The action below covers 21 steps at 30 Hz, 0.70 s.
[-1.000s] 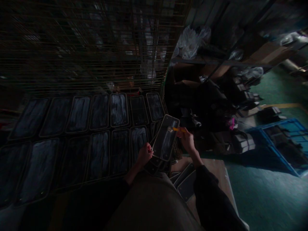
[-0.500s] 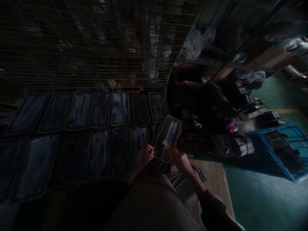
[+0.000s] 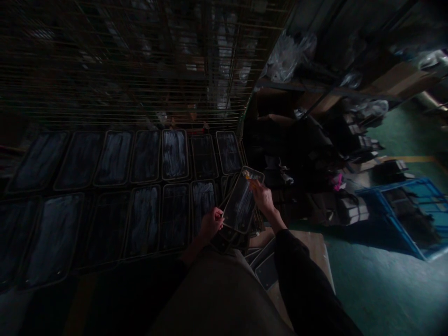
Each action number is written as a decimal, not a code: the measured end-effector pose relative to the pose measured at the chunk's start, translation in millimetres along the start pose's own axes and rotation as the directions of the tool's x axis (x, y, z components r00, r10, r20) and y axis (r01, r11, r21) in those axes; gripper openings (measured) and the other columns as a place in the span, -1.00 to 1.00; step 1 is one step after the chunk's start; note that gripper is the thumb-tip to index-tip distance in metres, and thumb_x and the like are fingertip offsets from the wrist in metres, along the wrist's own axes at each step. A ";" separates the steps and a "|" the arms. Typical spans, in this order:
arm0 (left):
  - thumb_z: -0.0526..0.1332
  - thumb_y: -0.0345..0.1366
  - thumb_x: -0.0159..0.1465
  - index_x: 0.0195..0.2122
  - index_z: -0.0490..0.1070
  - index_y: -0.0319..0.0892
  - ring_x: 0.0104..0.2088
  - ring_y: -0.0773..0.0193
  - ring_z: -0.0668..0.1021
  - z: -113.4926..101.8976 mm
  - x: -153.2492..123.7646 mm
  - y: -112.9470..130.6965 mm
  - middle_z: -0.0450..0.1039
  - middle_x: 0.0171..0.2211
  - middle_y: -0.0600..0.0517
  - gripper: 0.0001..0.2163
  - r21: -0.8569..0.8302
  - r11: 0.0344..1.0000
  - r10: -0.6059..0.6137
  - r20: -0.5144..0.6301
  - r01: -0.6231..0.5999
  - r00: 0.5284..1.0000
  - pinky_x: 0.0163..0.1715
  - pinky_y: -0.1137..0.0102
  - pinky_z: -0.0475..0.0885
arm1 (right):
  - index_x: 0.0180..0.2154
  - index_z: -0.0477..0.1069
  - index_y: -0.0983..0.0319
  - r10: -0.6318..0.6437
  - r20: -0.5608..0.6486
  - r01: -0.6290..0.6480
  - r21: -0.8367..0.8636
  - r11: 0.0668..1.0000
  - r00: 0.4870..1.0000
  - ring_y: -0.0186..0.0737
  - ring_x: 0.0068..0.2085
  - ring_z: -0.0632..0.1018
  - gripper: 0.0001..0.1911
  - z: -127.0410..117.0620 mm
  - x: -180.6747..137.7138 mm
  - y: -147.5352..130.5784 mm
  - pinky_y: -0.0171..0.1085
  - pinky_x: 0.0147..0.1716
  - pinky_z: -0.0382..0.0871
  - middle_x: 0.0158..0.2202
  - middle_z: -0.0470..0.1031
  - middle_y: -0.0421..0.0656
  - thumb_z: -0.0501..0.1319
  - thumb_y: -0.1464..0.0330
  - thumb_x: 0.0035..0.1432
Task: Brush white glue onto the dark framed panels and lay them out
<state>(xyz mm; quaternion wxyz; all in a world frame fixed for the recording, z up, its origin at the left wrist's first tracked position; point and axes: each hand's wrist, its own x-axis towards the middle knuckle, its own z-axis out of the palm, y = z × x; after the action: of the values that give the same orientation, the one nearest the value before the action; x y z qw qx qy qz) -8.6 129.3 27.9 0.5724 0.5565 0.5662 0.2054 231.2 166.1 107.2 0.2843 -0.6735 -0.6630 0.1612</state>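
Observation:
A dark rectangular panel with rounded corners and a pale rim (image 3: pixel 240 205) lies tilted on other panels in front of me. My left hand (image 3: pixel 212 223) is closed on its lower left edge. In my right hand (image 3: pixel 263 196) is a brush (image 3: pixel 247 176) with an orange handle, its pale bristles at the panel's top end. Whitish streaks run along the panel's face. To the left, similar panels (image 3: pixel 175 155) lie in two rows, several with the same white smears.
A wire mesh cage (image 3: pixel 140 84) rises behind the rows. At lower right, more dark panels (image 3: pixel 268 270) lie on a wooden board (image 3: pixel 311 245). A blue metal frame cart (image 3: pixel 395 219) and shelves with plastic bags (image 3: pixel 285 58) stand to the right.
My right hand has moved the brush up the panel from its lower middle to the top end. My left hand stays at the lower left edge.

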 end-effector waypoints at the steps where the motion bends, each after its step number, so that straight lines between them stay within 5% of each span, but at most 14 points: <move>1: 0.17 -0.44 0.14 -0.27 0.29 -0.15 -0.66 0.47 0.46 0.0 0.2 -0.3 0.35 -0.52 0.21 -0.86 -0.006 1.000 -0.006 0.001 0.006 1.000 -0.65 0.57 0.33 | 0.01 0.38 0.24 -0.018 0.044 0.018 -0.001 1.000 0.999 -0.18 -0.31 0.56 -0.67 3.3 -11.4 -3.4 -0.30 -0.33 0.39 -0.25 0.55 -0.05 -0.01 0.32 0.32; 8: 0.17 -0.44 0.16 -0.24 0.32 -0.16 -0.64 0.47 0.47 -1.0 0.6 -2.4 0.38 -0.50 0.18 -0.86 -0.025 0.997 -0.074 0.026 0.075 0.997 -0.64 0.58 0.33 | 0.07 0.34 0.13 -0.090 0.285 0.039 0.180 0.983 0.954 -0.18 -0.22 0.56 -0.66 14.1 -104.3 -35.1 -0.25 -0.24 0.43 -0.13 0.51 -0.08 -0.05 0.35 0.33; 15: 0.17 -0.38 0.13 -0.28 0.33 -0.16 -0.64 0.43 0.47 -4.5 -3.2 1.9 0.39 -0.55 0.18 -0.88 -0.042 0.999 -0.030 0.027 0.031 0.999 -0.62 0.55 0.34 | -0.06 0.37 0.17 0.141 0.370 -0.312 0.457 0.833 0.918 -0.21 -0.36 0.59 -0.71 6.2 -138.9 -48.6 -0.28 -0.33 0.49 -0.39 0.54 -0.16 -0.03 0.23 0.34; 18: 0.16 -0.40 0.13 -0.26 0.32 -0.16 -0.65 0.44 0.47 -5.3 -2.1 2.5 0.36 -0.57 0.20 -0.86 -0.011 1.000 -0.029 0.043 0.030 0.999 -0.62 0.56 0.33 | -0.12 0.38 0.19 0.230 0.299 -0.361 0.524 0.771 0.926 -0.20 -0.40 0.59 -0.70 0.3 -124.3 -34.0 -0.29 -0.39 0.50 -0.43 0.54 -0.15 0.00 0.18 0.32; 21: 0.15 -0.42 0.13 -0.25 0.32 -0.16 -0.65 0.44 0.47 -5.2 -0.4 1.4 0.36 -0.56 0.20 -0.85 0.013 1.000 -0.016 0.053 0.015 0.998 -0.63 0.56 0.33 | -0.11 0.39 0.20 0.318 0.098 -0.324 0.487 0.811 0.943 -0.20 -0.38 0.58 -0.67 -7.5 -101.5 -18.0 -0.28 -0.36 0.50 -0.40 0.54 -0.14 0.01 0.15 0.31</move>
<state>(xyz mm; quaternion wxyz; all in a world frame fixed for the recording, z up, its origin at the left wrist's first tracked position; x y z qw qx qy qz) -12.8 131.5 30.6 0.5852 0.5608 0.5565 0.1825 214.2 64.2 107.6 0.4122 -0.6787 -0.4778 0.3758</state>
